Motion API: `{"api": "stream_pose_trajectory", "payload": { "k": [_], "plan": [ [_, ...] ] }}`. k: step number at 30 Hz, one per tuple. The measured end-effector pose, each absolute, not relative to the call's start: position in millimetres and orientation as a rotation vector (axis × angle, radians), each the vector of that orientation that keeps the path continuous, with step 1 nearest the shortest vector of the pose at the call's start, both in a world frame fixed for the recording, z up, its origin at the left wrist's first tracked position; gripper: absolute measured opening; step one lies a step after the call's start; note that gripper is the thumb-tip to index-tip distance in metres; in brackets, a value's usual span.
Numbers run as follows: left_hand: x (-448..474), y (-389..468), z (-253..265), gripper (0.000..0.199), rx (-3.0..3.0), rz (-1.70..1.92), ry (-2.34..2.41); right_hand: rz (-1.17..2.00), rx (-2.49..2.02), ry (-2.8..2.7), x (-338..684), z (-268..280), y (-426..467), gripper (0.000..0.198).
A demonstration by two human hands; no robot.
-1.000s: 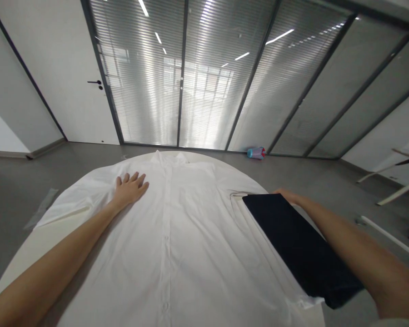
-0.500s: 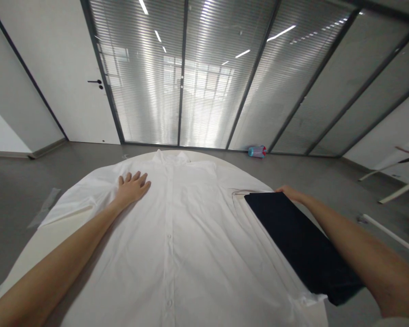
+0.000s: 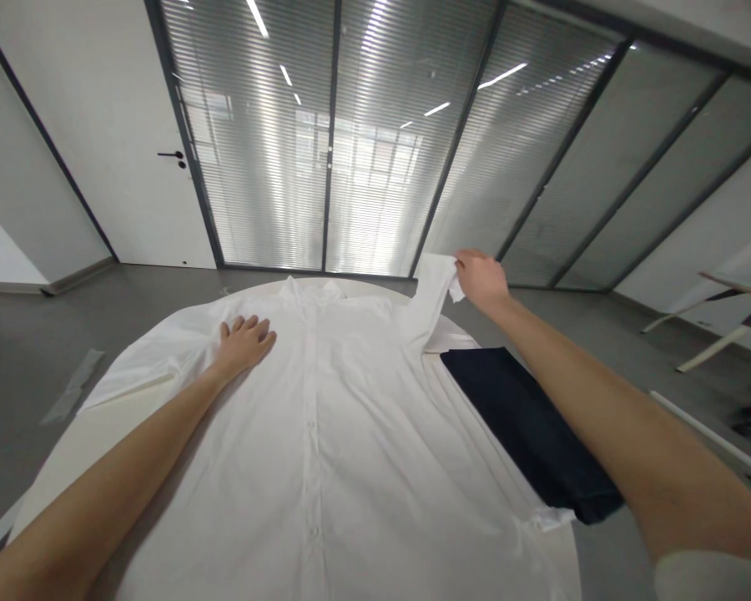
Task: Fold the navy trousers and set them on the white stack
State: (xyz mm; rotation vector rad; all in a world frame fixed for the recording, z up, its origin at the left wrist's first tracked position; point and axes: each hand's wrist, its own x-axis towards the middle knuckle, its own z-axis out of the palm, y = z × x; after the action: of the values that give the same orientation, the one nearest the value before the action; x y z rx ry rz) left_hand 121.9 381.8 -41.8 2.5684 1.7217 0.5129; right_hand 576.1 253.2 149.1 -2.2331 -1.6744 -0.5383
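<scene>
A white button shirt (image 3: pixel 325 417) lies spread front-up on a round white table (image 3: pixel 63 442), collar at the far side. My left hand (image 3: pixel 245 340) rests flat on the shirt's left chest, fingers apart. My right hand (image 3: pixel 481 280) is raised above the table's far right and grips the shirt's right sleeve (image 3: pixel 435 296), lifting it up off the table. A folded dark navy cloth (image 3: pixel 529 426) lies on the shirt's right side, under my right forearm.
Grey floor surrounds the table. Glass partitions with blinds (image 3: pixel 350 133) stand behind it, and a white door (image 3: pixel 131 142) is at the left. White table legs or bars (image 3: pixel 713 334) lie on the floor at the right.
My right hand left the far edge of the navy cloth, took hold of the right sleeve and lifted it up. The left hand stayed in place.
</scene>
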Motion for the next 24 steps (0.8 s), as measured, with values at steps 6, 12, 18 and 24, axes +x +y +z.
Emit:
{"api": "stream_pose_trajectory", "payload": {
  "k": [6, 12, 18, 24],
  "plan": [
    [146.0, 363.8, -19.4, 0.053, 1.958, 0.869, 1.2, -0.599, -1.593, -2.595, 426.2, 116.7, 239.7, 0.042],
    [180.5, 332.2, 3.3, 0.074, 1.447, 0.796, 0.987, -0.486, -1.073, -2.946, 382.5, 62.8, 206.7, 0.039],
    [209.6, 352.1, 10.5, 0.052, 1.489, 0.913, 1.105, -0.22, -1.894, -2.544, 450.9, 61.9, 231.0, 0.037],
    [232.6, 378.3, 12.7, 0.035, 1.384, 0.887, 1.014, 0.27, -2.065, -2.592, 492.9, 60.7, 246.7, 0.046]
  ]
}}
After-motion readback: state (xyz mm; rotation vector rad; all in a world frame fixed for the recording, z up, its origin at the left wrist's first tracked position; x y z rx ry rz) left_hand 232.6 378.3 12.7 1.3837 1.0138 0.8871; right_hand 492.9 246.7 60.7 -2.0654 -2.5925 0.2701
